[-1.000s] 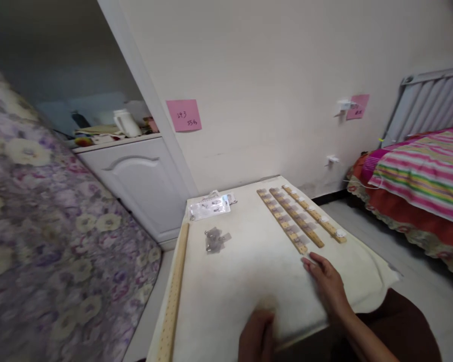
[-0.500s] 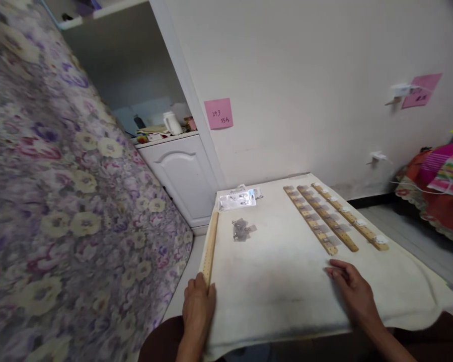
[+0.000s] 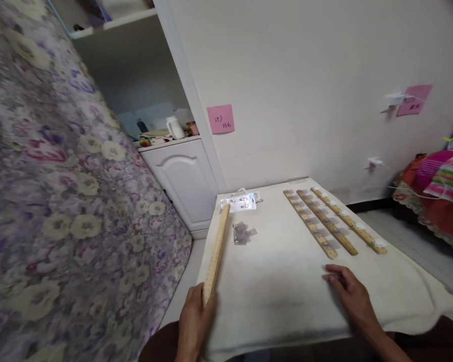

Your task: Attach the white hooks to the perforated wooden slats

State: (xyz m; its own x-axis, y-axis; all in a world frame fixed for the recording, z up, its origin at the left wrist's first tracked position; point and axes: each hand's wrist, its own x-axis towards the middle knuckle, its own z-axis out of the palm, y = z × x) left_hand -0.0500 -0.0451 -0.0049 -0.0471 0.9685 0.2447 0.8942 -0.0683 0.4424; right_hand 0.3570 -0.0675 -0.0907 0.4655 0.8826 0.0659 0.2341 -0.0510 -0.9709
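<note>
My left hand [image 3: 195, 317] is closed around the near end of a long wooden strip [image 3: 216, 254] dotted with small holes. The strip points away from me along the table's left side, its far end overlapping the clear packs in view. My right hand [image 3: 350, 291] hovers or rests over the cloth at the right, fingers loosely bent and a little apart, holding nothing that shows. Just beyond it lie three wooden strips, the left [image 3: 309, 223], middle [image 3: 326, 221] and right [image 3: 349, 219], with small clear or white pieces spaced along them.
A heap of small clear packets [image 3: 242, 233] lies left of centre on the cloth-covered table [image 3: 275, 281]. Clear blister packs [image 3: 243, 202] sit at the back left corner. A floral curtain [image 3: 79, 201] hangs close on the left; a wall [image 3: 287, 100] stands behind.
My left hand has taken up the wooden strip and shifted it right, with its far end swung off the table's left edge. My right hand has barely moved.
</note>
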